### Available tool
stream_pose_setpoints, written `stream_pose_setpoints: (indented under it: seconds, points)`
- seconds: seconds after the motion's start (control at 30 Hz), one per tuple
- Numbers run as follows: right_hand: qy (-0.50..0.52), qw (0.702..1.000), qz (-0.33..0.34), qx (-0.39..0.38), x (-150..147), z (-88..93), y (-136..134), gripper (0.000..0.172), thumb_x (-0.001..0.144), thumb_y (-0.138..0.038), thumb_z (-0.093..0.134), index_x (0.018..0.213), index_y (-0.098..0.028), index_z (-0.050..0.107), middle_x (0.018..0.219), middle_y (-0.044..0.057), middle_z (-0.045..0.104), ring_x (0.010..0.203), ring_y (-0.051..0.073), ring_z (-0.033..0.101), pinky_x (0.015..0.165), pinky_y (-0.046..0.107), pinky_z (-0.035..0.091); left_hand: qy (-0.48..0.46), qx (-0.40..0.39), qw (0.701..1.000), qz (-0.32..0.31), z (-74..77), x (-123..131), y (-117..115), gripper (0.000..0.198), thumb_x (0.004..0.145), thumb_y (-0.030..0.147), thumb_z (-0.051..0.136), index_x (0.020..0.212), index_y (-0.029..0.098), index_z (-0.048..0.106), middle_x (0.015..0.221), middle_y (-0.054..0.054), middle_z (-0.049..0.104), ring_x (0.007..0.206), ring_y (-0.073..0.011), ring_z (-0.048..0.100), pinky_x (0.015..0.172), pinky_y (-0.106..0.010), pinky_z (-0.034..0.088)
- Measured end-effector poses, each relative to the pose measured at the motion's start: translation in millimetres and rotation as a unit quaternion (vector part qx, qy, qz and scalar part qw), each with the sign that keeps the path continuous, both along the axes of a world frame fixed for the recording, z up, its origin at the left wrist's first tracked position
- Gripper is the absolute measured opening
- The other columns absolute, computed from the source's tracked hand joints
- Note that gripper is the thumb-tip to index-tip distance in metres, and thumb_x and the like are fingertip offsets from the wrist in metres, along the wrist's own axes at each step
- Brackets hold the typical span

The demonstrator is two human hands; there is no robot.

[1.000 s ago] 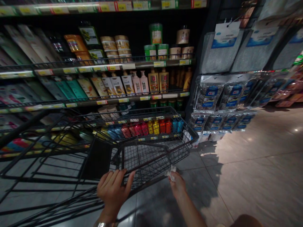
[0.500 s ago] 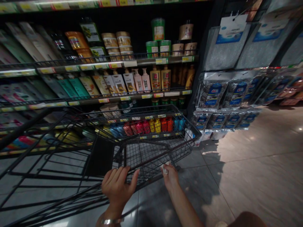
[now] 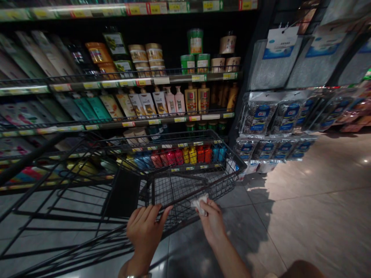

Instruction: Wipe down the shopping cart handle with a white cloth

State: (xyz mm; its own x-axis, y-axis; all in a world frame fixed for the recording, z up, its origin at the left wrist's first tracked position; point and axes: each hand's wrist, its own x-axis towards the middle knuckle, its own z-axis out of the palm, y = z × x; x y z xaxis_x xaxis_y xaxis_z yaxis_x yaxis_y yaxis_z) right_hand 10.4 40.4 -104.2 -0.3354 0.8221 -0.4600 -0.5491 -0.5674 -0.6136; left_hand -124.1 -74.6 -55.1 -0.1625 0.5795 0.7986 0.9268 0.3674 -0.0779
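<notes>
A black wire shopping cart [image 3: 185, 200] stands sideways in front of me, its basket holding nothing that I can make out. My left hand [image 3: 146, 229] is curled over the cart's near top rim, the thumb pointing up and to the right. On that wrist a metal band shows at the lower picture edge. My right hand [image 3: 213, 220] pinches a crumpled white tissue [image 3: 199, 204] between thumb and fingers, just outside the near side of the basket.
Beyond the cart runs a shelf rack [image 3: 168, 121] with shampoo bottles [image 3: 191, 100] and hair-care tubs [image 3: 195, 40]. To its right hang grey cloths [image 3: 269, 67] and packs of metal scourers [image 3: 261, 116]. Grey floor tiles [image 3: 313, 216] stretch to the right.
My right hand has turned and shifted slightly right, so more of the tissue shows. The left hand stays on the cart rim. The view has tilted up a little.
</notes>
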Motion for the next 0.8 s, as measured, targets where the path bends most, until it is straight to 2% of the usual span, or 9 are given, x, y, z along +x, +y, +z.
stream_pose_setpoints:
  seconds: [0.07, 0.17, 0.27, 0.33, 0.43, 0.7, 0.8]
  points:
    - [-0.026, 1.0, -0.012, -0.003, 5, -12.1, -7, 0.026, 0.045, -0.025, 0.081, 0.064, -0.018, 0.064, 0.066, -0.002, 0.065, 0.066, 0.013, 0.059, 0.063, 0.025, 0.049, -0.013, -0.013, 1.0, 0.006, 0.5, 2, -1, 0.021, 0.081, 0.037, 0.066, 0.074, 0.018, 0.059, 0.059, 0.001, 0.061, 0.057, -0.0162, 0.054, 0.066, -0.031, 0.04]
    - [-0.057, 0.997, -0.027, -0.04, 3, -43.5, -15, 0.026, 0.042, -0.022, 0.079, 0.061, -0.017, 0.062, 0.063, -0.002, 0.064, 0.064, 0.013, 0.058, 0.062, 0.025, 0.048, -0.028, -0.027, 0.999, 0.013, 1.4, 6, -4, 0.024, 0.083, 0.04, 0.062, 0.074, 0.019, 0.06, 0.06, 0.001, 0.061, 0.058, -0.0166, 0.055, 0.068, -0.031, 0.04]
    - [-0.064, 0.995, -0.019, -0.073, -12, -69.5, -19, 0.022, 0.04, -0.019, 0.073, 0.056, -0.017, 0.058, 0.054, -0.003, 0.058, 0.055, 0.011, 0.054, 0.055, 0.024, 0.046, -0.025, -0.027, 0.999, 0.01, 2.2, 10, -5, 0.023, 0.084, 0.04, 0.061, 0.076, 0.018, 0.06, 0.061, 0.001, 0.062, 0.059, -0.0163, 0.055, 0.069, -0.031, 0.04]
    - [-0.059, 0.995, -0.018, -0.074, -24, -77.1, -20, 0.021, 0.04, -0.018, 0.07, 0.051, -0.019, 0.052, 0.046, -0.007, 0.05, 0.047, 0.008, 0.047, 0.05, 0.023, 0.042, -0.016, -0.022, 1.0, 0.002, 2.4, 11, -6, 0.021, 0.085, 0.038, 0.061, 0.077, 0.018, 0.06, 0.062, 0.001, 0.063, 0.059, -0.0159, 0.055, 0.069, -0.031, 0.04]
    - [-0.053, 0.996, -0.024, -0.069, -36, -77.1, -23, 0.023, 0.041, -0.016, 0.067, 0.049, -0.021, 0.045, 0.043, -0.01, 0.043, 0.043, 0.006, 0.042, 0.046, 0.022, 0.039, -0.012, -0.023, 1.0, -0.002, 2.0, 12, -7, 0.019, 0.086, 0.035, 0.06, 0.077, 0.018, 0.06, 0.061, 0.001, 0.063, 0.058, -0.0154, 0.055, 0.068, -0.031, 0.039]
    - [-0.052, 0.994, -0.038, -0.088, -36, -69.5, -28, 0.019, 0.044, -0.02, 0.066, 0.056, -0.021, 0.051, 0.053, -0.006, 0.055, 0.053, 0.01, 0.054, 0.054, 0.024, 0.048, -0.021, -0.034, 0.999, -0.003, -0.8, 10, -7, 0.018, 0.085, 0.036, 0.061, 0.079, 0.018, 0.061, 0.062, 0.001, 0.063, 0.059, -0.0155, 0.055, 0.069, -0.031, 0.04]
    - [-0.047, 0.995, -0.033, -0.088, -37, -58.4, -31, 0.021, 0.044, -0.021, 0.069, 0.059, -0.021, 0.055, 0.057, -0.005, 0.058, 0.057, 0.011, 0.056, 0.057, 0.025, 0.05, -0.016, -0.029, 0.999, -0.005, -0.4, 8, -6, 0.019, 0.086, 0.035, 0.06, 0.078, 0.018, 0.06, 0.061, 0.001, 0.063, 0.058, -0.0161, 0.054, 0.069, -0.031, 0.04]
